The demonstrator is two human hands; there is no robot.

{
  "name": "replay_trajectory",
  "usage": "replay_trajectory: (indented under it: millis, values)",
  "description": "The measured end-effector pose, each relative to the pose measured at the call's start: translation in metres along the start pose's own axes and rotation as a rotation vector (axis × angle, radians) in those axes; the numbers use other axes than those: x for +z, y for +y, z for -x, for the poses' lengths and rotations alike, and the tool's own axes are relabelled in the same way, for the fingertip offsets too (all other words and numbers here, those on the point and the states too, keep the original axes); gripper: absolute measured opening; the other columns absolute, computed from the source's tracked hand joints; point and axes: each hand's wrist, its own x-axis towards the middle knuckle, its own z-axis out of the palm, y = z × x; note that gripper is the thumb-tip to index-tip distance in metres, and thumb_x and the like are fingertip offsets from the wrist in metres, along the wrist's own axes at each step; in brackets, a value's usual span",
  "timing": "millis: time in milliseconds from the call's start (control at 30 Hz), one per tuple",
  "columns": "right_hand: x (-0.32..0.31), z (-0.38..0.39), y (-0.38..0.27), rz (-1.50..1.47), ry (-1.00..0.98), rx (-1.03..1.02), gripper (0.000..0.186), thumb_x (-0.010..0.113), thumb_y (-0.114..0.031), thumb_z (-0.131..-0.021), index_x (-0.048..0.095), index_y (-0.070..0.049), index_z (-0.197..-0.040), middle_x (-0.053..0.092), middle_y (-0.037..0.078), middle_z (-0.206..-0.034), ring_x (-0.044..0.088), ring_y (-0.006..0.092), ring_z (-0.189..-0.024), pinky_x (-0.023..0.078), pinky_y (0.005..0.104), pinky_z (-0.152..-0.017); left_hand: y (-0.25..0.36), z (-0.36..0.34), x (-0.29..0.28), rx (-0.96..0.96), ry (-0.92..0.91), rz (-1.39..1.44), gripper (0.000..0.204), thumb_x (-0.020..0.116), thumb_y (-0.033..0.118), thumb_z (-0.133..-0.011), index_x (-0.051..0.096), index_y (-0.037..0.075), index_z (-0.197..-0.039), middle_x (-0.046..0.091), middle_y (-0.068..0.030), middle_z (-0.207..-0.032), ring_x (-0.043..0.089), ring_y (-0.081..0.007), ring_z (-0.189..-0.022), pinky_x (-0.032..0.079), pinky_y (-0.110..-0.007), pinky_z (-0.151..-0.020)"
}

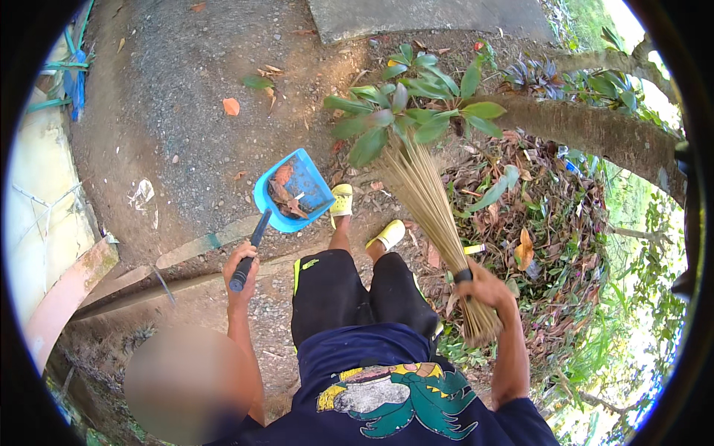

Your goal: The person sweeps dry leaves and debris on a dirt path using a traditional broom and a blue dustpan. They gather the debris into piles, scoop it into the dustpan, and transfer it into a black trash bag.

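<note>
My left hand (242,269) is closed round the black handle of a blue dustpan (311,181), which is held out ahead of it on the left. Brown dry leaves (285,195) lie in the pan. In my right hand (485,286) is a stick broom (425,201), a bundle of thin tan sticks gripped at its dark binding. Its long end points forward and left, and the far tips are hidden under a leafy green plant (416,104). The short butt end sticks out behind my hand.
To the right spreads a heap of dry leaves (547,223) beside a leaning tree trunk (587,130). A concrete slab (424,18) lies far ahead. A low curb (201,249) crosses the gravel path (201,126). A pale wall (44,215) bounds the left. A lone orange leaf (231,107) lies on the path.
</note>
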Motion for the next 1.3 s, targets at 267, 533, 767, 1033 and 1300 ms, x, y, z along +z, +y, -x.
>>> replay_trajectory:
  millis: [267, 533, 767, 1033, 1300]
  values:
    - [0.003, 0.024, -0.001, -0.163, 0.131, 0.181, 0.066, 0.075, -0.013, -0.072, 0.056, -0.005, -0.135, 0.065, 0.009, -0.093, 0.064, 0.0215, -0.082, 0.054, 0.0366, -0.076, -0.009, 0.017, 0.002, -0.038, -0.013, 0.028, 0.015, 0.074, 0.004, -0.089, 0.066, 0.003, -0.102, 0.071, -0.0125, -0.121, 0.064, -0.029, -0.125, 0.047, -0.046, -0.109]
    - [-0.052, -0.157, 0.043, 0.106, 0.071, 0.049, 0.058, 0.072, -0.025, -0.07, 0.058, -0.002, -0.121, 0.064, 0.01, -0.099, 0.061, 0.0238, -0.087, 0.051, 0.0372, -0.08, -0.002, 0.012, 0.0, -0.02, -0.09, -0.047, 0.021, 0.069, -0.003, -0.083, 0.064, 0.003, -0.103, 0.072, -0.0131, -0.114, 0.068, -0.0279, -0.117, 0.048, -0.04, -0.105]
    - [-0.011, -0.003, 0.05, 0.074, 0.01, 0.134, 0.09, 0.076, -0.028, -0.065, 0.051, -0.012, -0.15, 0.068, 0.012, -0.112, 0.063, 0.0247, -0.098, 0.048, 0.0348, -0.091, -0.01, 0.041, -0.01, -0.051, -0.005, -0.023, 0.019, 0.071, 0.0, -0.084, 0.066, 0.003, -0.102, 0.072, -0.0132, -0.116, 0.067, -0.0261, -0.117, 0.048, -0.04, -0.103]
    - [-0.046, -0.108, 0.106, 0.112, 0.329, -0.13, 0.049, 0.071, -0.026, -0.071, 0.059, 0.001, -0.109, 0.069, 0.017, -0.094, 0.065, 0.0274, -0.087, 0.052, 0.0413, -0.08, -0.002, 0.061, -0.008, 0.057, -0.062, -0.014, 0.018, 0.071, 0.002, -0.085, 0.067, 0.002, -0.103, 0.071, -0.0139, -0.12, 0.065, -0.0248, -0.118, 0.048, -0.039, -0.104]
    - [-0.014, -0.078, 0.133, 0.417, 0.139, -0.063, 0.068, 0.074, -0.031, -0.069, 0.06, -0.003, -0.13, 0.071, 0.019, -0.109, 0.066, 0.0309, -0.101, 0.05, 0.0411, -0.091, 0.017, 0.083, -0.017, 0.071, -0.101, -0.114, 0.019, 0.069, -0.004, -0.083, 0.067, 0.002, -0.101, 0.071, -0.0123, -0.118, 0.064, -0.0218, -0.116, 0.049, -0.037, -0.1]
